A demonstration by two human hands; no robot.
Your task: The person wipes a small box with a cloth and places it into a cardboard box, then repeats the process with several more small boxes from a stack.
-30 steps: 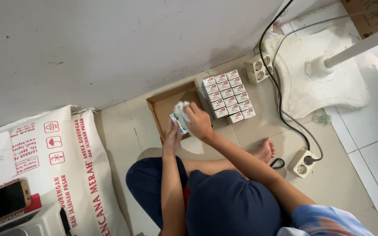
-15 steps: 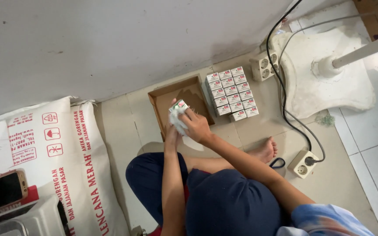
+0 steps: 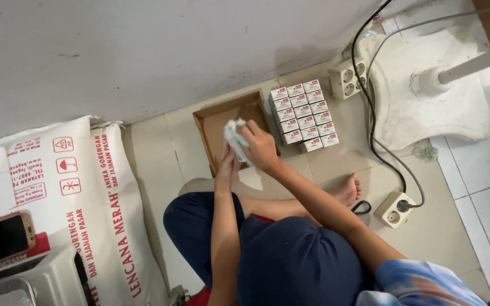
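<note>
The tiled floor [image 3: 188,153] carries everything here. A shallow cardboard tray [image 3: 216,119] lies flat near the wall, with a block of small white boxes [image 3: 304,116] just beside it. A white fan base [image 3: 426,107] stands further along, near two power sockets [image 3: 347,79] [image 3: 393,209] joined by black cables [image 3: 370,113]. A large printed sack [image 3: 86,192] lies at the other side, apparently flat.

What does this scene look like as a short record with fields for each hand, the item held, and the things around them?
left hand: under the small white packet, supporting it
right hand: gripping the packet from above
held item: small white packet, over the open brown cardboard tray
beside tray: block of small white boxes with red labels, stacked in rows
floor: white fan base, black cables, white socket strip
left side: large white sack with red print
</note>
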